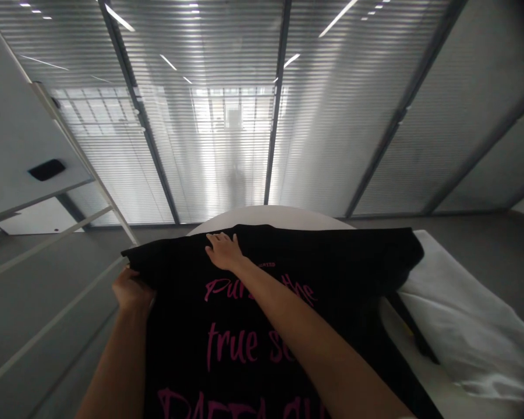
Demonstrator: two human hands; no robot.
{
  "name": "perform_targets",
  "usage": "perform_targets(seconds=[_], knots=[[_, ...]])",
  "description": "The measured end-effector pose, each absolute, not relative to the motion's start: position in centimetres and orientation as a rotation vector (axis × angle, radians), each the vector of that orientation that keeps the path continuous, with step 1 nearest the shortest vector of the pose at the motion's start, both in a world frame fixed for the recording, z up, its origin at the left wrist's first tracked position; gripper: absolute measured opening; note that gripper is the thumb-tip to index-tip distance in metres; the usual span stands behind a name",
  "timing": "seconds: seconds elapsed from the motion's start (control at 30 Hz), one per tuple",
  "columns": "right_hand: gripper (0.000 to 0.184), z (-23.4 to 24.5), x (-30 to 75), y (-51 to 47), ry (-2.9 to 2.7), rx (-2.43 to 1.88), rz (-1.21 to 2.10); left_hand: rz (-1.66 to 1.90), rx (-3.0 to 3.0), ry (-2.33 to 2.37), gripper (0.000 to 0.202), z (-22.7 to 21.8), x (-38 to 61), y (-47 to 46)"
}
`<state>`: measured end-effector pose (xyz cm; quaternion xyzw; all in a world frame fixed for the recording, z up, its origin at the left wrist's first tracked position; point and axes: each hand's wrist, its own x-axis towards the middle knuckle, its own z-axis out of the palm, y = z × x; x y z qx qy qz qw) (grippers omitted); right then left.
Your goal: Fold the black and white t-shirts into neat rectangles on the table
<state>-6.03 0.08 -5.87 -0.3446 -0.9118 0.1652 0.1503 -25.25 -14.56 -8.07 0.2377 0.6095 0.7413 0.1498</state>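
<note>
Currently | left hand [131, 289] grips black T-shirt [179, 308] at sleeve [142, 262] | right hand [225, 252] palm-down on it, unclenched | T-shirt over white table [262, 216]

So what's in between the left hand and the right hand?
Just the black shirt, plain cloth there: the head view shows nothing else between the left hand and the right hand.

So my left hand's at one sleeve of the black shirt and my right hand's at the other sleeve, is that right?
Not quite: the head view shows your right hand spread near the shirt's top edge, around the middle, not at the other sleeve. Your left hand is at one sleeve of the black shirt.
</note>
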Motion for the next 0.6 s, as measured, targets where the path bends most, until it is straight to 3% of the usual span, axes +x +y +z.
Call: perform_targets(seconds=[0.1, 0.33, 0.6], knots=[[0.051, -6.3, -8.8, 0.4, -2.635, -0.924, 0.501, 2.24, 0.544, 1.46, 0.022, -8.7, -25.5, -14.5], [0.057, -8.6, -12.6, 0.8, -2.802, -0.813, 0.5, 2.194, 0.624, 1.592, 0.03, -9.6, -27.0, -14.9], [0.053, -8.7, -12.0, 1.5, -2.475, -0.839, 0.719, 2.203, 0.621, 1.442, 0.013, -8.2, -26.3, -15.6]])
